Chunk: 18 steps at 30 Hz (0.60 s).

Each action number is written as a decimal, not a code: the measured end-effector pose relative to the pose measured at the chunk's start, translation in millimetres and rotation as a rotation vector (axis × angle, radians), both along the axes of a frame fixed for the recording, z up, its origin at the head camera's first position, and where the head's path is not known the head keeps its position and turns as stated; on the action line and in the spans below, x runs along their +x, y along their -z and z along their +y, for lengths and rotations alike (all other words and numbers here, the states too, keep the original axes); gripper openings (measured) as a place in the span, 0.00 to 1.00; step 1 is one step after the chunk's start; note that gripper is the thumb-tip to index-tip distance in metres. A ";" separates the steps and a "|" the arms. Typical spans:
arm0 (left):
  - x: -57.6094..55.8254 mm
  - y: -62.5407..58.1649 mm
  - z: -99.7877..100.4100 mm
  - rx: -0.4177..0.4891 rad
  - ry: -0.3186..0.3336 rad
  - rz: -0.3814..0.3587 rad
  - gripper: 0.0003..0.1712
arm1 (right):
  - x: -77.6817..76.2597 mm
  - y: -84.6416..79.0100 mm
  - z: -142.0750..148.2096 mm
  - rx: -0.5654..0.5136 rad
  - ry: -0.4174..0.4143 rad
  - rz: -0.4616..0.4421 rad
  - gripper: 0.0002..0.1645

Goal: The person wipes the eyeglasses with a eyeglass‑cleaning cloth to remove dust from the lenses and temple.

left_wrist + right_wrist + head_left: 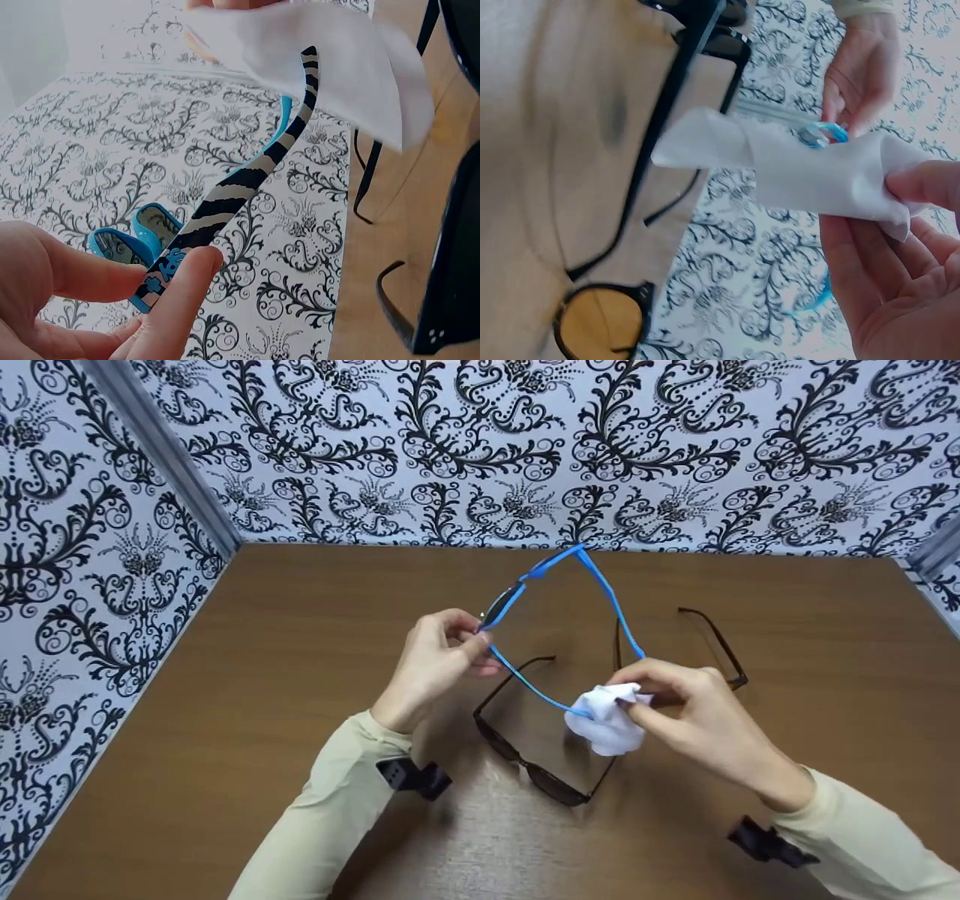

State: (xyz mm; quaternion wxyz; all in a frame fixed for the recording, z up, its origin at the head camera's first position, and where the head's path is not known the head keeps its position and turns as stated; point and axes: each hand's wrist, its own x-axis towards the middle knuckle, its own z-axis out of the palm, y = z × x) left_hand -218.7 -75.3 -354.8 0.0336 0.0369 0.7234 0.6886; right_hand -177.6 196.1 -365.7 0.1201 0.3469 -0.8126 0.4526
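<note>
Blue-rimmed sunglasses [508, 606] are held up over the table with their temples unfolded. My left hand [435, 660] pinches them between thumb and fingers where one temple meets the front. That temple [225, 202] shows black and pale zebra stripes in the left wrist view. In my right hand [694, 712] is a white cloth [606, 727], gripped between thumb and fingers. The cloth covers the temple's far end in the head view; in the left wrist view the striped tip stands out against it. The other blue temple [615, 611] reaches toward my right fingers.
Dark sunglasses [555, 786] lie on the brown table [225, 697] below the cloth, temples unfolded. Partly hidden behind my right hand are other glasses with a dark temple [720, 641]; an orange lens [600, 322] shows in the right wrist view. Patterned panels [480, 450] stand behind.
</note>
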 end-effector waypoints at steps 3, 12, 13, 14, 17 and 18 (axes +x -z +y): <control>-1.7 -0.2 -3.1 -0.007 -0.013 -0.005 0.07 | 1.8 -7.7 4.3 -0.007 0.000 0.004 0.23; -6.0 0.9 -4.7 -0.034 -0.042 -0.026 0.08 | 6.8 -17.3 -0.7 -0.043 -0.156 -0.025 0.23; -6.0 0.3 -4.2 -0.038 -0.043 -0.030 0.08 | 6.5 -17.1 -2.6 -0.043 -0.174 -0.027 0.23; -6.0 0.1 -3.8 -0.044 -0.043 -0.033 0.07 | 6.3 -16.9 -4.6 -0.043 -0.191 -0.030 0.23; -6.3 -0.1 -2.9 -0.061 -0.042 -0.033 0.07 | 5.1 -15.4 -10.1 -0.028 -0.236 -0.032 0.23; -6.6 -0.1 -2.6 -0.064 -0.042 -0.033 0.07 | 4.7 -14.2 -11.8 -0.023 -0.253 -0.028 0.23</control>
